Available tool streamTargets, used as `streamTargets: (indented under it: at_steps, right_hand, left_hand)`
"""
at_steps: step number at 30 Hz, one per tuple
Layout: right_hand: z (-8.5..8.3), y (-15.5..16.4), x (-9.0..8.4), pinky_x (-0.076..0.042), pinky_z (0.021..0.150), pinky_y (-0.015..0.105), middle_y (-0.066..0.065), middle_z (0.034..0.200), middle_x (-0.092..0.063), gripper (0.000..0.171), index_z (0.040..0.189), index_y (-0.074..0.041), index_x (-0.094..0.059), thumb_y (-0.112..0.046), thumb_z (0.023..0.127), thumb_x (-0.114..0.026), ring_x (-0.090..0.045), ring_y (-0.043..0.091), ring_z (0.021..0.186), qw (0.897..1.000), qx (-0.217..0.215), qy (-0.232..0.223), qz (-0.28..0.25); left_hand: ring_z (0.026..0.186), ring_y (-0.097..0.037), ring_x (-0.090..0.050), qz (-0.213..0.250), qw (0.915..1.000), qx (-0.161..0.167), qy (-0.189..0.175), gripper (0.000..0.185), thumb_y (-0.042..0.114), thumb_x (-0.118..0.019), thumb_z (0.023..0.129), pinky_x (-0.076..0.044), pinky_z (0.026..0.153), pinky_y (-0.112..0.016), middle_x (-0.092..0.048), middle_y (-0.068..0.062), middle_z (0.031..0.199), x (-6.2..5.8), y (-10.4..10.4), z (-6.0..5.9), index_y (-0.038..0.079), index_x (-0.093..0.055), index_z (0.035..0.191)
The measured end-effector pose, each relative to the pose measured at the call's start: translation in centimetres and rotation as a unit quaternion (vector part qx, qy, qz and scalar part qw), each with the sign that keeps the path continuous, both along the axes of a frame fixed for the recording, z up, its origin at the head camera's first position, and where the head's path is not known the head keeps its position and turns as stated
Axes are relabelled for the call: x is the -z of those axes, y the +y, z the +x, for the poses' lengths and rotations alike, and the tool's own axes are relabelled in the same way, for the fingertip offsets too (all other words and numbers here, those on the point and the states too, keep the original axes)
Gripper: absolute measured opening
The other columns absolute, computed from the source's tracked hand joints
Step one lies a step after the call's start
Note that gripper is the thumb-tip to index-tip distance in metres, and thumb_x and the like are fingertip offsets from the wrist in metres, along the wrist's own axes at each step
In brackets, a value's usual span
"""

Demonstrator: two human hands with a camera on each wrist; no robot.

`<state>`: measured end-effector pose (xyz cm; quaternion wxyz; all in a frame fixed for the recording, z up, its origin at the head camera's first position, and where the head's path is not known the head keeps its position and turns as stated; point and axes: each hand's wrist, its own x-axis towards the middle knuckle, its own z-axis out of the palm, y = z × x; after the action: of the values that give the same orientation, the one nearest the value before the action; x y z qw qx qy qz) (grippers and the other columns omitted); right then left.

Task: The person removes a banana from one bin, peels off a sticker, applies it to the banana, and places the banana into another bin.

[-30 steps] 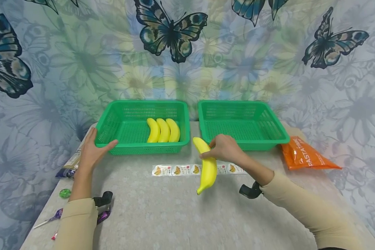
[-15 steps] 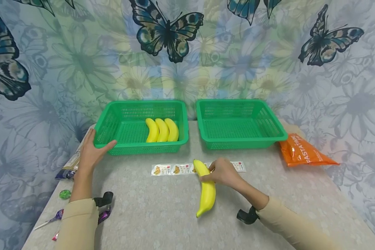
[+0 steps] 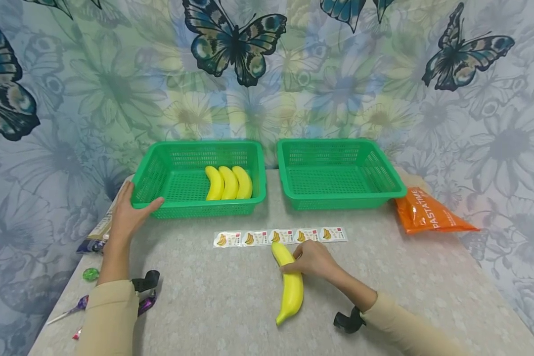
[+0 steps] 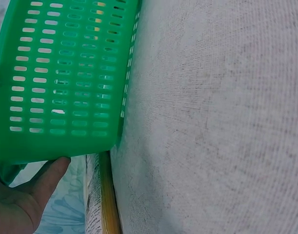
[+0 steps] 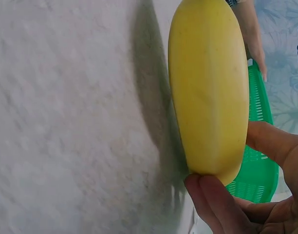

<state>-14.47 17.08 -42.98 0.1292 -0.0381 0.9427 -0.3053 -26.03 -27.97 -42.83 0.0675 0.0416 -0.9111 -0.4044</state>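
Note:
A yellow banana (image 3: 291, 287) is pinched at its upper half between the thumb and fingers of my right hand (image 3: 313, 259). It lies lengthwise over the table, low enough that its shadow falls beside it in the right wrist view; whether it touches the table I cannot tell. At the far left, my left hand (image 3: 128, 210) spreads round the front left corner of a green basket (image 3: 204, 209), with its thumb (image 4: 54, 178) straight against the basket's outside. Three bananas (image 3: 228, 183) sit side by side in that basket's right half.
A strip of banana-printed stickers (image 3: 280, 237) lies before the baskets. The right green basket (image 3: 342, 201) holds nothing visible. An orange pasta bag (image 3: 431, 212) leans beside it. Green candy (image 3: 91, 274), a lollipop (image 3: 71, 310) and another packet (image 3: 92, 244) lie left.
My right hand has brought the banana toward me and down, from in front of the right basket to the near side of the sticker strip. The left hand stays at the basket corner.

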Motion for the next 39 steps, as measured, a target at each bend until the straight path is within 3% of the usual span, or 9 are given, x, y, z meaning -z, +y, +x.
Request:
streamTargets:
  at_steps: [12,24,30,35,39]
  right_hand:
    - [0.6,-0.5,0.9,-0.043,0.053,0.023,-0.003,0.071,-0.066,0.044,0.085,-0.008,-0.076,-0.046,0.065,-0.086,-0.054,0.012,0.064,0.999,0.033,0.012,-0.004]
    - [0.8,-0.6,1.0,-0.042,0.053,0.023,-0.004,0.069,-0.064,0.041,0.082,-0.009,-0.075,-0.044,0.065,-0.086,-0.053,0.012,0.062,0.999,0.04,0.018,0.0]
    - [0.9,-0.7,1.0,-0.042,0.052,0.023,-0.002,0.07,-0.064,0.043,0.083,-0.007,-0.074,-0.043,0.065,-0.086,-0.053,0.012,0.061,0.999,0.038,0.02,-0.008]
    - [1.0,-0.7,1.0,-0.043,0.051,0.023,-0.001,0.072,-0.065,0.045,0.086,-0.006,-0.074,-0.044,0.065,-0.086,-0.054,0.012,0.061,0.999,0.038,0.022,-0.006]
    - [1.1,-0.7,1.0,-0.043,0.052,0.024,-0.001,0.073,-0.066,0.046,0.088,-0.005,-0.075,-0.044,0.065,-0.086,-0.054,0.012,0.062,0.999,0.038,0.02,-0.004]
  left_hand:
    - [0.149,-0.047,-0.001,0.009,0.9996,-0.016,0.019,0.1,0.054,-0.062,0.089,-0.014,0.11,-0.076,0.005,-0.009,0.166,0.2,0.1,0.3,0.014,-0.003,0.158]
    - [0.15,-0.046,-0.002,0.007,0.9995,-0.023,0.021,0.099,0.055,-0.06,0.089,-0.012,0.111,-0.075,0.004,-0.014,0.165,0.0,0.4,0.5,0.011,-0.004,0.158]
    - [0.148,-0.049,-0.002,-0.007,0.9988,-0.041,0.027,0.098,0.056,-0.056,0.091,-0.013,0.111,-0.075,0.005,-0.017,0.165,-1.1,1.3,1.7,0.01,-0.001,0.158]
    - [0.146,-0.053,-0.008,-0.08,0.9912,-0.058,0.089,0.094,0.056,-0.058,0.091,-0.007,0.112,-0.075,-0.006,-0.02,0.164,-3.2,3.4,3.4,0.008,-0.011,0.158]
    - [0.146,-0.049,-0.017,-0.129,0.979,-0.02,0.157,0.098,0.049,-0.066,0.088,-0.011,0.114,-0.071,-0.015,-0.021,0.162,-4.6,5.4,5.1,0.006,-0.013,0.157]
